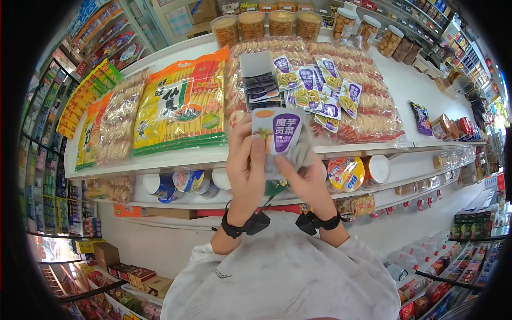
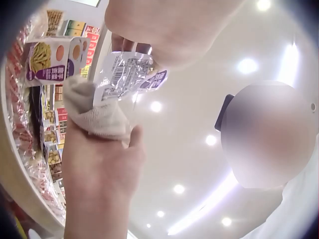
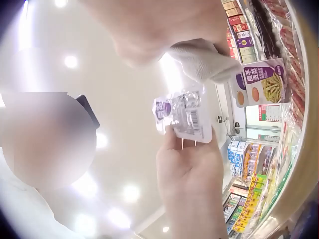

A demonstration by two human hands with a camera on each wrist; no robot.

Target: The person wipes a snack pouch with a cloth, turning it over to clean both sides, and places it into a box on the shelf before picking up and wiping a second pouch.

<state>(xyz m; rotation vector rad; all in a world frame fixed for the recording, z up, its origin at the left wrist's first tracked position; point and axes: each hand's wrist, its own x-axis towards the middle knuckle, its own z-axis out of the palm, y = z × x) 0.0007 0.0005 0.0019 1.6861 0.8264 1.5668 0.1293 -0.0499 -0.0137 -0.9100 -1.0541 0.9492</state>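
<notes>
In the head view, a packet with a purple label [image 1: 286,129] is held upright at the shelf's front edge. My left hand [image 1: 245,168] grips its left side, thumb on the front. A pale cloth [image 1: 305,146] is bunched in my right hand [image 1: 312,184], whose thumb touches the packet's lower edge. The left wrist view has the right hand [image 2: 102,169] below the cloth [image 2: 102,117] and the packet's clear back [image 2: 122,74]. From the right wrist, the left hand [image 3: 192,172] pinches packets [image 3: 189,117], at least two overlapping; the cloth [image 3: 199,59] hangs from the right hand.
Similar packets [image 1: 308,88] lie loose on bagged crackers [image 1: 368,106], beside a grey stack of packets [image 1: 260,74]. Large yellow bags [image 1: 181,101] lie left. Clear jars [image 1: 253,29] line the back of the white shelf [image 1: 160,164]. Tubs [image 1: 345,173] stand on the level below.
</notes>
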